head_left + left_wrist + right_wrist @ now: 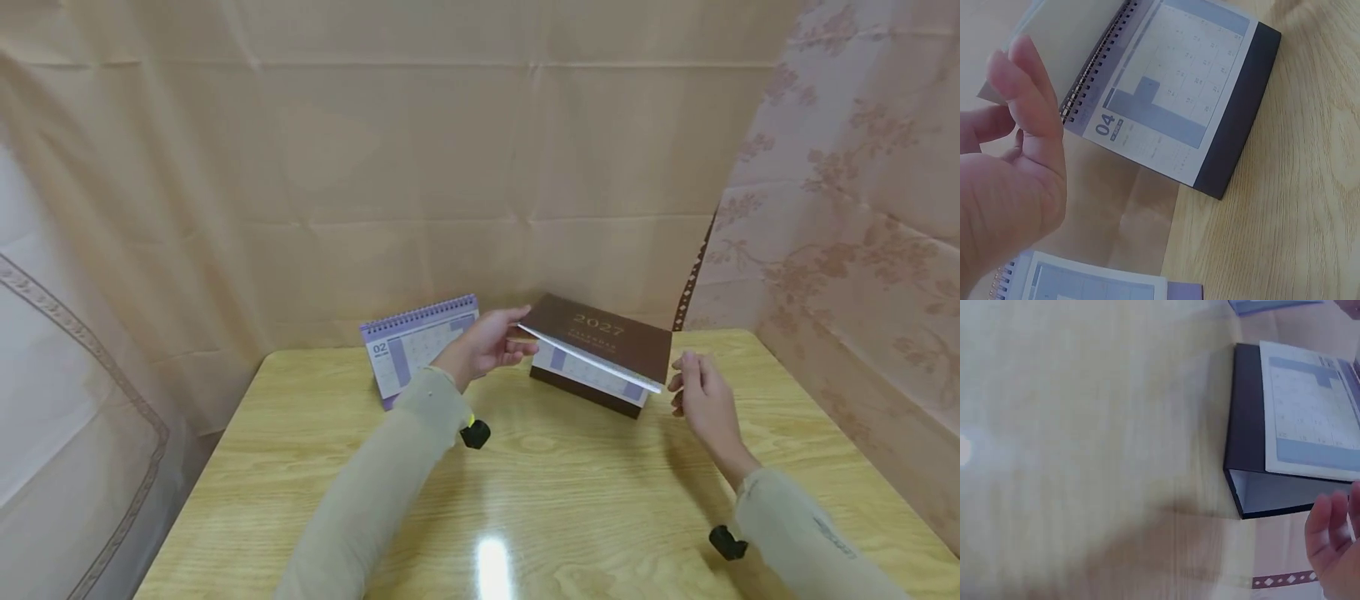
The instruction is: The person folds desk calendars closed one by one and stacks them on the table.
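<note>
Evidently, the brown cover (600,333) is pinched near its left corner by the left hand (489,340), the thumb laid on top and the other fingers beneath. Nothing is held by the right hand (707,396); its fingers are loosely bent just beside the cover's right edge, and whether that edge is touched cannot be told. The step in hand may be judged to be the turning of leaves: the cover and, it seems, some leaves are raised together at a slant, and a page marked 04 (1175,78) is exposed below. For the next move, an even carry over the spiral binding (1093,70) would be called for, with the stack kept together.

The desk calendar (585,393) is set near the far edge of the table (555,475), between the hands. Its cover is printed with 2027 in gold-toned figures; its page is white with lavender-blue blocks, and its dark stand (1246,412) is hollow at the end seen. To the left, a purple calendar (422,346), its page marked 02, is propped at a tilt. Behind, a beige curtain (405,158) is hung.
</note>
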Demonstrator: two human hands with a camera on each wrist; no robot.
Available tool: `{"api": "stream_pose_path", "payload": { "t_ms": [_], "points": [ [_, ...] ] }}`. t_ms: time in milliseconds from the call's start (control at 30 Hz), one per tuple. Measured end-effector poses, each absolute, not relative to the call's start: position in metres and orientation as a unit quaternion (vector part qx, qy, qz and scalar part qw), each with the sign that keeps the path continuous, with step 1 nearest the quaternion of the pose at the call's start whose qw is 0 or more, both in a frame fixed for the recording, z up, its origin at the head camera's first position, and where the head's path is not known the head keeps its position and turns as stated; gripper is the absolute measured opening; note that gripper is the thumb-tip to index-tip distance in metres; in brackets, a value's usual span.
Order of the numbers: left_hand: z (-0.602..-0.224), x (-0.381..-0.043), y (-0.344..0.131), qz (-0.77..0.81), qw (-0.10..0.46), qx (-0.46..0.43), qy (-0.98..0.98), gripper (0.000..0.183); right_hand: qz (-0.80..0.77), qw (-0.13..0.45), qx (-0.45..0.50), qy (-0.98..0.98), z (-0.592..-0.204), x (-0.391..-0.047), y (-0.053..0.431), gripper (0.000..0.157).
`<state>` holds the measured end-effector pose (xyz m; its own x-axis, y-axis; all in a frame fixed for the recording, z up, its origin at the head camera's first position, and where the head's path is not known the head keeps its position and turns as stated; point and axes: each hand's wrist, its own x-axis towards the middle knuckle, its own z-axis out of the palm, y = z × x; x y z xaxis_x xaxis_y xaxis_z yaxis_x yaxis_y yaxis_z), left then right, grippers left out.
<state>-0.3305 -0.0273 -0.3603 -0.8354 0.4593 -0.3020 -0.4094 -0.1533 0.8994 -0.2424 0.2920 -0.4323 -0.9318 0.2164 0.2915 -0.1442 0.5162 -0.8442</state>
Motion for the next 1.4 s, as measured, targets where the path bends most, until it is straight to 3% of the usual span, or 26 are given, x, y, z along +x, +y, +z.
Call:
{"api": "stream_pose_path", "payload": {
  "t_ms": [167,500,667,833,1133,1400],
  "points": [
    [-0.361,-0.330,-0.032,0.743,0.290,0.018,0.603,0.051,0.539,0.147,0.016,-0.829,-0.429,-0.233,0.290,0.055],
    [-0.372,-0.331,-0.035,0.713,0.294,0.023,0.637,0.056,0.530,0.157,0.067,-0.831,-0.431,-0.231,0.277,0.045],
    [-0.380,-0.333,-0.032,0.693,0.281,0.033,0.663,0.045,0.525,0.170,0.090,-0.829,-0.437,-0.233,0.277,0.032],
    [-0.385,-0.331,-0.028,0.666,0.271,0.049,0.693,0.037,0.523,0.169,0.094,-0.830,-0.441,-0.232,0.279,0.031],
    [-0.394,-0.329,-0.019,0.633,0.223,0.054,0.739,0.026,0.504,0.160,0.085,-0.844,-0.443,-0.236,0.281,0.032],
    [-0.404,-0.325,-0.007,0.573,0.145,0.039,0.806,0.022,0.486,0.131,0.059,-0.862,-0.448,-0.239,0.282,0.036]
  ]
}}
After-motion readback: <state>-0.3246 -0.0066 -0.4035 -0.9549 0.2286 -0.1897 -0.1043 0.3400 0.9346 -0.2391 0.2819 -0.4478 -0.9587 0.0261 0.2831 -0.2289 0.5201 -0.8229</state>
